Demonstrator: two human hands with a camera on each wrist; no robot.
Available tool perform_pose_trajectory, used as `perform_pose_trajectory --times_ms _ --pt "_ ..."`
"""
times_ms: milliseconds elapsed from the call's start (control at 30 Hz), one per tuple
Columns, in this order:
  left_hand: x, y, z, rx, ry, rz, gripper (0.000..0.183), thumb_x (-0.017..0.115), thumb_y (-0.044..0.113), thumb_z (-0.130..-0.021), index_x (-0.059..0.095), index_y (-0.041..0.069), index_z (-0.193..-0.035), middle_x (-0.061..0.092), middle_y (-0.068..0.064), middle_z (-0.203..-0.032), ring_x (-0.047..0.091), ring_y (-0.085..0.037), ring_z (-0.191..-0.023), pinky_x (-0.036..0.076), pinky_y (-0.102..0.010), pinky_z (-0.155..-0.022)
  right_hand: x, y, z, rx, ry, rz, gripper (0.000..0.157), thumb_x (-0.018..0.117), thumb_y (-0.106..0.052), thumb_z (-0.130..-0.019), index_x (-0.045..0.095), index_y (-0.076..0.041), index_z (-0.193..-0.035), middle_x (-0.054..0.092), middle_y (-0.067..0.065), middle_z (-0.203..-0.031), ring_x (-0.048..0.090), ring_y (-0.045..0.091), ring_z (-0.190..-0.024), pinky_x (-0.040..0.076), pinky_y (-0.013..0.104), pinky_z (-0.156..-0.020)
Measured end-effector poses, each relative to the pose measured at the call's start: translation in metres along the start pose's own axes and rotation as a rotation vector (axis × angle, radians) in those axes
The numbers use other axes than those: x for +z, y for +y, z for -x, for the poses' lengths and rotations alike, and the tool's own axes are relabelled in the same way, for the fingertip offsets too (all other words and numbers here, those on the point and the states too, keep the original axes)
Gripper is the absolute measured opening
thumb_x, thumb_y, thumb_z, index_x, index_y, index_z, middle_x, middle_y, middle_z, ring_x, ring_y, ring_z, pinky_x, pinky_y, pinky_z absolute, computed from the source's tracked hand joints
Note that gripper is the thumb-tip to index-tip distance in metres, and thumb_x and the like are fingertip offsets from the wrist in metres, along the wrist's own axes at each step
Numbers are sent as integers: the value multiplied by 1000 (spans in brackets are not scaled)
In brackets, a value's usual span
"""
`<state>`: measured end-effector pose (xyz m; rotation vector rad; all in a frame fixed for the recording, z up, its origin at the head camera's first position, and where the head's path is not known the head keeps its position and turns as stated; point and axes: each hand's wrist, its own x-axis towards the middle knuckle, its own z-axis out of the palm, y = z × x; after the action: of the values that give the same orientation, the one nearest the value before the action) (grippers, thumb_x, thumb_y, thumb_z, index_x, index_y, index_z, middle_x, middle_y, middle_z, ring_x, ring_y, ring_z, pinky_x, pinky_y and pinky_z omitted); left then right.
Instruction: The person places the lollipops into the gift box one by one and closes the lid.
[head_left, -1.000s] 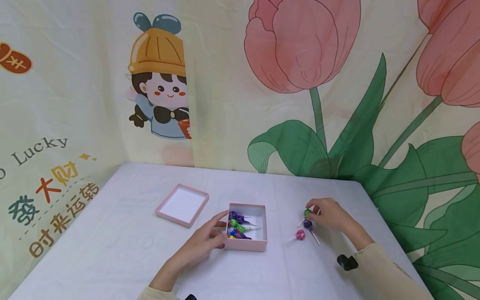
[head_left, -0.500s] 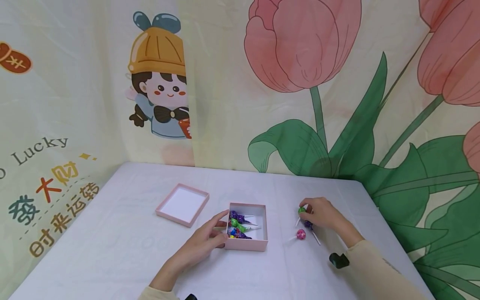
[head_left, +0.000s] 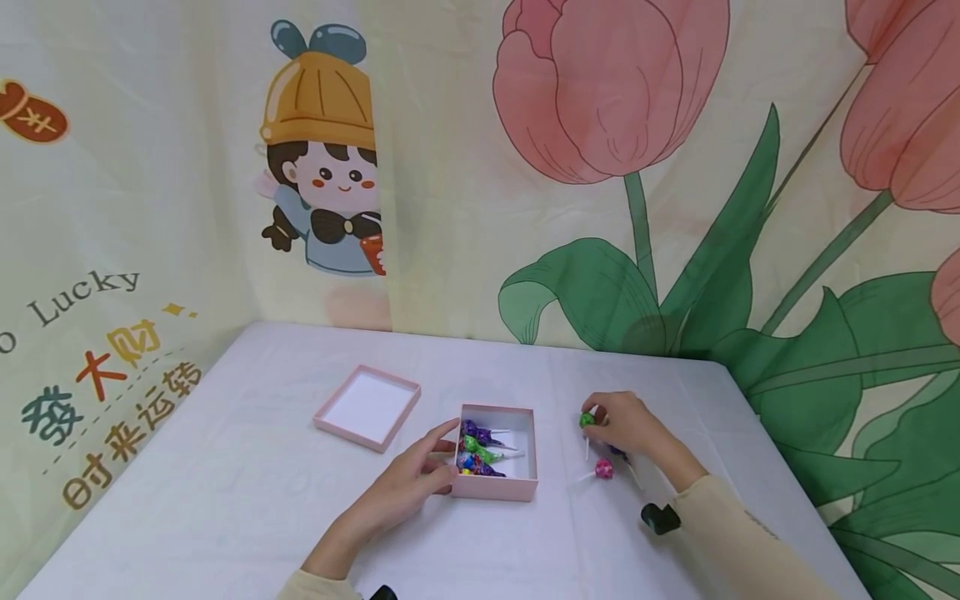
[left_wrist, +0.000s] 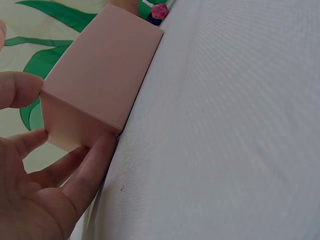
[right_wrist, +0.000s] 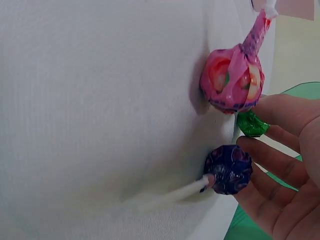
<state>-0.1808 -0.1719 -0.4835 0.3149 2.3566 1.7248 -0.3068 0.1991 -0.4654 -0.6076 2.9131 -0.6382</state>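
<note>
In the head view my left hand [head_left: 408, 475] rests its spread fingers along the left wall of an open pink box [head_left: 495, 488]. The left wrist view shows the fingertips against that wall and its corner. Inside the box lie wrapped lollipops, among them a purple lollipop [head_left: 477, 432] and a green-wrapped one [head_left: 478, 451]. My right hand [head_left: 626, 423] pinches another green lollipop [head_left: 587, 420] by its head, stick hanging down. Below that hand are a pink lollipop [right_wrist: 232, 80] and a dark purple lollipop [right_wrist: 228, 170] on the cloth.
A pink box lid [head_left: 367, 407] lies inside up at the back left of the white-covered table [head_left: 225, 492]. Behind the table hangs a printed curtain [head_left: 442, 167] with tulips and a cartoon figure. The box's right half shows its white floor.
My right hand has moved left with the green lollipop, away from the purple and pink ones, and the stick now points straight down. The left hand stays at the box.
</note>
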Motion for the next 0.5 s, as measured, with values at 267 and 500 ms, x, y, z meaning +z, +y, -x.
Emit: perform_pose_trajectory --times_ms 267,500 --pt "-1 -1 0 2 -3 -11 71 64 19 -104 33 17 -167 50 -25 -153 65 -25 -115 63 -39 -92 6 -11 -4 27 -18 -66 29 86 -10 -89 76 -11 -117 72 0 -97 65 15 -86 63 30 -78" --pt "0 0 0 -9 -5 -15 71 64 21 -104 33 19 -167 50 -23 -153 65 -23 -114 63 -36 -92 9 -20 -5 -1 -40 -100 29 82 -3 -91 77 -12 -118 73 -1 -102 65 15 -87 63 30 -81"
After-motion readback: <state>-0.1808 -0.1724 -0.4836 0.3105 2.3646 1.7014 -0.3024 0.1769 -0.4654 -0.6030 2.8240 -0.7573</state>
